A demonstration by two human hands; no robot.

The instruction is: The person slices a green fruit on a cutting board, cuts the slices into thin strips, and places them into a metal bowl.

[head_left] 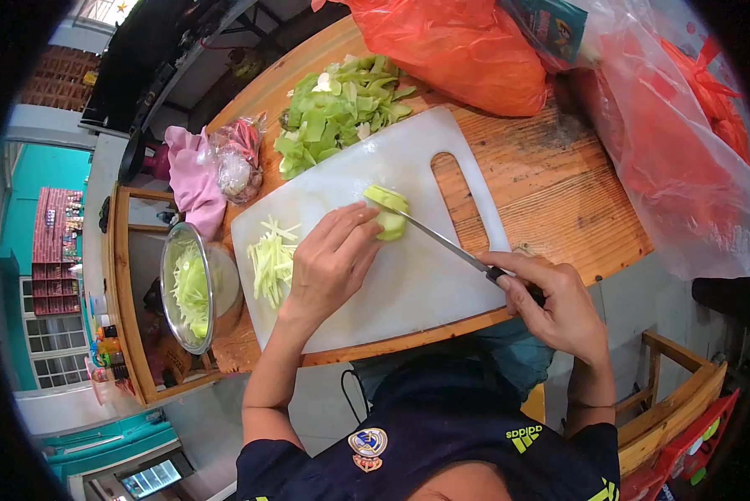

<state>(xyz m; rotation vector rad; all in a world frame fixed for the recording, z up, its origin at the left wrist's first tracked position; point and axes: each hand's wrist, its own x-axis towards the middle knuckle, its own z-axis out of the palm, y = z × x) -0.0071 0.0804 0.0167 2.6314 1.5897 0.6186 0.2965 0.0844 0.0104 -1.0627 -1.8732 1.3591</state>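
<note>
My right hand [559, 305] is closed around the dark handle of a knife [446, 240]. Its blade points up and left, with the tip at a pale green vegetable piece [392, 224] that looks like chayote. Bent fingers of my left hand [333, 263] press on the left side of this piece, partly covering it. A few thin slices [385, 198] lie against its upper side. Under all of this is a white cutting board [425, 292] with a slot handle at its right. Thin green strips [271, 263] form a small pile left of my left hand.
Green peelings [337, 113] are heaped beyond the board. A clear bowl [170, 288] of green strips stands at the left table edge, near a pink cloth [193, 175] and a bagged bundle [240, 163]. Orange-red plastic bags [458, 54] and a clear bag [642, 142] occupy the far right.
</note>
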